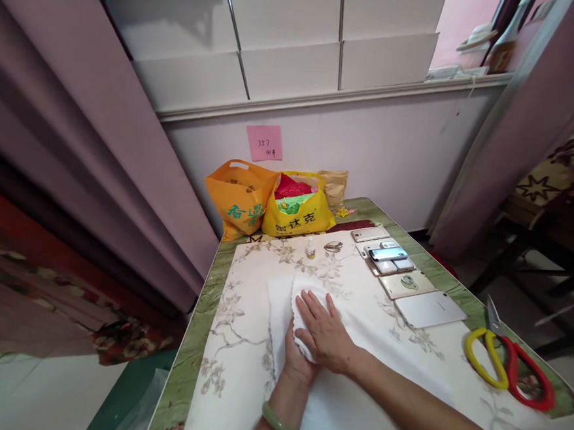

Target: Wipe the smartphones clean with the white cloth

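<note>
A white cloth (372, 326) with a scalloped edge lies partly folded over on the floral table cover. My right hand (325, 329) rests palm down on the cloth, fingers stretched out and slightly apart. Below and left of it, my left hand (299, 360) is at the fold's edge, with a green bangle (279, 424) on its wrist. Cloth and my right hand cover most of the left hand's fingers, so their grip is hidden.
Phones (430, 310) lie along the table's right side, near large scissors (495, 328) with yellow and red handles. An orange bag (239, 202), a yellow bag (299, 219) and a brown packet (335, 187) stand at the back. Glasses (334, 246) and a small bottle (311, 248) lie before them.
</note>
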Available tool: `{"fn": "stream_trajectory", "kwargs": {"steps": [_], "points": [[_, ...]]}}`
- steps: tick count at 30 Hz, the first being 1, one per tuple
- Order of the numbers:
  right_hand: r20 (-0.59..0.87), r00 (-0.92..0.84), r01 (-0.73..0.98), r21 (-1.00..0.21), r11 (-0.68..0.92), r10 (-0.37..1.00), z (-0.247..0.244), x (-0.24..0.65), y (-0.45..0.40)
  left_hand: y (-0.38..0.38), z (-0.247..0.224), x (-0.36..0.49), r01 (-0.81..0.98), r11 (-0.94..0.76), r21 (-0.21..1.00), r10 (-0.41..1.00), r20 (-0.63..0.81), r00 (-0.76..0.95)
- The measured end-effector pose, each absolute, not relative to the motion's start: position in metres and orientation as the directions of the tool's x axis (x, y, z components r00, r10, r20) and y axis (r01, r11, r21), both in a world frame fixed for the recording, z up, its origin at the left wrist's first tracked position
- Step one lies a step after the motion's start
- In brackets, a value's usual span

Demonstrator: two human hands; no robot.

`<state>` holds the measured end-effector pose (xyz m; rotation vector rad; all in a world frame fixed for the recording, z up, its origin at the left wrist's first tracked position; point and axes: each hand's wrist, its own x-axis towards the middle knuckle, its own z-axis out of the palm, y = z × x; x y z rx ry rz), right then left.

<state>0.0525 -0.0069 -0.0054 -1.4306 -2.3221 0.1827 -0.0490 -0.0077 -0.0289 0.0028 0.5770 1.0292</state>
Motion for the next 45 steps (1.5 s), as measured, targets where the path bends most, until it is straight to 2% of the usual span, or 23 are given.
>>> {"fn": "stream_trajectory", "kwargs": {"steps": [2,6,10,13,16,19,22,27,31,35,37,39,40,42,45], "points": [[0.243,-0.354,0.830,-0.364,0.423,0.903,-0.003,0.047,0.004,-0.006,-0.028,-0.047,-0.832,0.481,0.276,0.844,-0.402,0.355],[0.166,-0.185,0.884,-0.402,0.238,0.969,-0.004,0.057,0.035,0.000,-0.015,-0.037,-0.883,0.396,0.252,0.905,-0.272,0.328],[0.212,0.041,0.916,-0.397,0.048,0.976,-0.009,0.084,0.043,-0.001,-0.004,-0.035,-0.898,0.376,0.230,0.893,-0.350,0.284],[0.299,0.163,0.872,-0.490,0.005,0.940,-0.004,0.105,0.029,-0.003,-0.003,-0.038,-0.889,0.399,0.225,0.878,-0.375,0.299],[0.346,0.109,0.786,-0.604,0.132,0.932,0.005,0.118,0.007,-0.003,-0.006,-0.040,-0.869,0.429,0.246,0.877,-0.342,0.337],[0.356,-0.063,0.737,-0.614,0.284,0.932,0.006,0.123,-0.008,-0.002,-0.007,-0.039,-0.861,0.435,0.264,0.877,-0.341,0.339],[0.324,-0.117,0.725,-0.618,0.303,0.939,0.000,0.125,-0.009,-0.003,-0.006,-0.040,-0.860,0.443,0.254,0.875,-0.332,0.353],[0.298,0.026,0.789,-0.592,0.164,0.954,0.011,0.135,0.006,-0.004,-0.006,-0.042,-0.855,0.464,0.230,0.862,-0.341,0.376],[0.445,0.229,0.814,-0.575,0.080,0.866,0.050,0.148,0.021,-0.004,-0.008,-0.042,-0.855,0.462,0.237,0.855,-0.374,0.358],[0.569,0.227,0.857,-0.502,0.115,0.791,0.088,0.142,0.022,-0.004,-0.009,-0.041,-0.850,0.460,0.257,0.857,-0.380,0.349],[0.518,0.084,0.805,-0.538,0.249,0.851,0.095,0.130,0.015,-0.005,-0.009,-0.040,-0.850,0.451,0.270,0.869,-0.348,0.350],[0.374,-0.132,0.703,-0.618,0.353,0.918,0.094,0.115,0.006,-0.005,-0.010,-0.039,-0.860,0.422,0.286,0.890,-0.313,0.332],[0.296,-0.197,0.672,-0.654,0.348,0.935,0.089,0.108,0.004,-0.005,-0.010,-0.038,-0.864,0.406,0.296,0.898,-0.306,0.317],[0.211,-0.162,0.678,-0.686,0.264,0.964,0.076,0.094,0.004,-0.004,-0.011,-0.037,-0.865,0.392,0.315,0.903,-0.313,0.295],[0.280,-0.015,0.737,-0.646,0.200,0.960,0.051,0.074,0.015,-0.004,-0.011,-0.035,-0.858,0.398,0.325,0.898,-0.329,0.292]]}}
